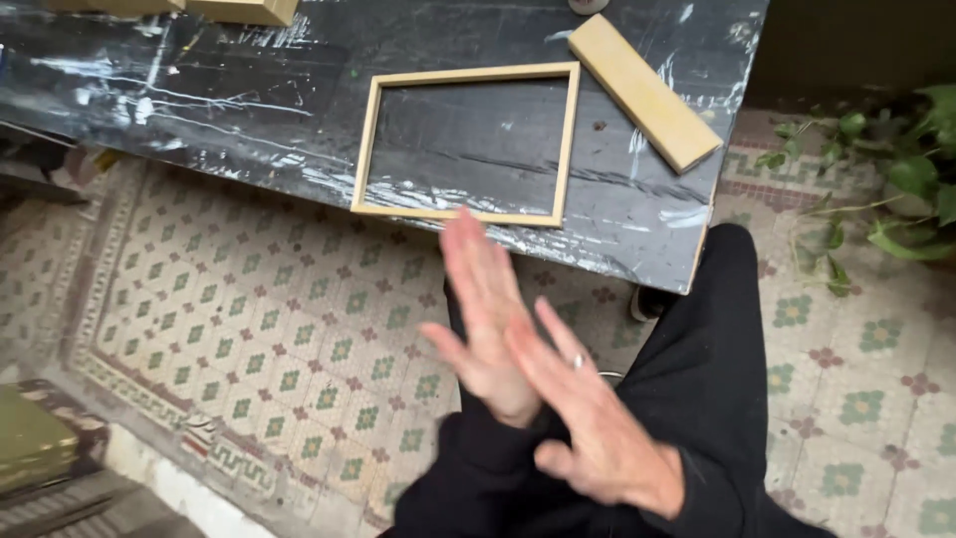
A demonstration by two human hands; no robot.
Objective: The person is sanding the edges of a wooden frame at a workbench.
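Both hands are flat and empty, fingers stretched out and lying close together, blurred by motion. The left hand [488,319] points up toward the table edge, palm turned rightward; the right hand [597,418] crosses in front of it, its palm pressed against the left hand's lower part, a ring [578,361] on one finger. Neither grips anything.

Nearest to them, just beyond the left fingertips, a light wooden frame [563,144] lies flat on the dark, paint-streaked table [249,90], close to its near edge. To the right of the frame, a pale wooden block [644,92] lies at a slant, apart from the frame's far right corner. More pale wood [244,10] sits at the far edge.

Below is patterned tile floor [259,329], black-clad legs [707,369] at the right, and green plants [896,189] at the far right.
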